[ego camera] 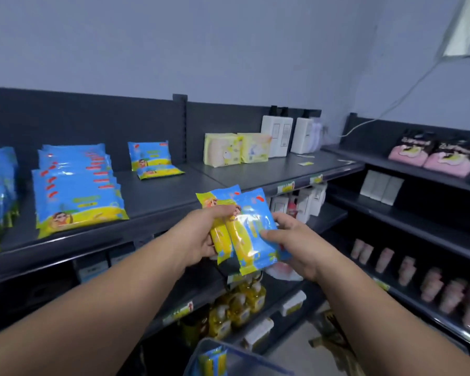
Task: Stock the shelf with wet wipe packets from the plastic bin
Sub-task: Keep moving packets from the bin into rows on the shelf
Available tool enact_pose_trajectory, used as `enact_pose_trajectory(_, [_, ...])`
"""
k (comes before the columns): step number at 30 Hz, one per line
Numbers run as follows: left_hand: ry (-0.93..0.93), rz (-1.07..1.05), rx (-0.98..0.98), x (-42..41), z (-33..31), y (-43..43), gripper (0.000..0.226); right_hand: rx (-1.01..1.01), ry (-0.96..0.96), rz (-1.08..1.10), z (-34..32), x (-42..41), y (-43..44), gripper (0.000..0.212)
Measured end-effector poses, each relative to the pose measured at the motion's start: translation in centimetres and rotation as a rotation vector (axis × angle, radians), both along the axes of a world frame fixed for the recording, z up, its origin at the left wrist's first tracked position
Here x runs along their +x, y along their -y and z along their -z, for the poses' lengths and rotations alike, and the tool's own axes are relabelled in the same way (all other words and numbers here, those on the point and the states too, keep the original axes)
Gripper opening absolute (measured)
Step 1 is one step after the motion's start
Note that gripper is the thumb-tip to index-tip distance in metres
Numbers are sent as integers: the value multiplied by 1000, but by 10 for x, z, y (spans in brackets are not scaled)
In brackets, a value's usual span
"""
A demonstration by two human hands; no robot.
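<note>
Two small blue-and-yellow wet wipe packets (244, 226) are held upright side by side in front of the dark top shelf (174, 194). My left hand (201, 234) grips them from the left, thumb across the front. My right hand (291, 240) holds the right packet, thumb on its face. Two matching small packets (152, 161) stand on the shelf further back, with stacks of larger blue packets (76, 185) to the left. The clear plastic bin (228, 359) is at the bottom edge with a packet (212, 362) inside.
Pale yellow packs (236, 149) and white bottles (277, 137) stand on the shelf to the right. Lower shelves carry yellow bottles (239, 305) and white tubs. A side shelf unit on the right holds pink packs (432, 156) and pink cups (407, 270).
</note>
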State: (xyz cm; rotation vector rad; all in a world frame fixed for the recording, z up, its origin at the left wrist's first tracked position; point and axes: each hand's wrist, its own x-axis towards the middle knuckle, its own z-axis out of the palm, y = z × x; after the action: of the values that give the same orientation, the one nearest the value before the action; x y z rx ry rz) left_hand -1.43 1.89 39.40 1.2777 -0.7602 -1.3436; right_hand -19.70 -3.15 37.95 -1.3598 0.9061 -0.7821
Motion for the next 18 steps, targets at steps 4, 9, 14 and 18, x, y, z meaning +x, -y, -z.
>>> enact_pose_trajectory(4, [-5, -194, -96, -9, 0, 7, 15, -27, 16, 16, 1, 11, 15, 35])
enact_pose_trajectory(9, [-131, -412, -144, -6, -2, 14, 15, 265, 211, 78, 15, 27, 23, 45])
enact_pose_trajectory(14, [-182, -395, -197, 5, -11, 18, 16, 440, 395, -125, -2, 62, 23, 30])
enact_pose_trajectory(18, [-4, -360, -159, 39, -32, 25, 15, 348, 383, -87, -23, 91, 45, 26])
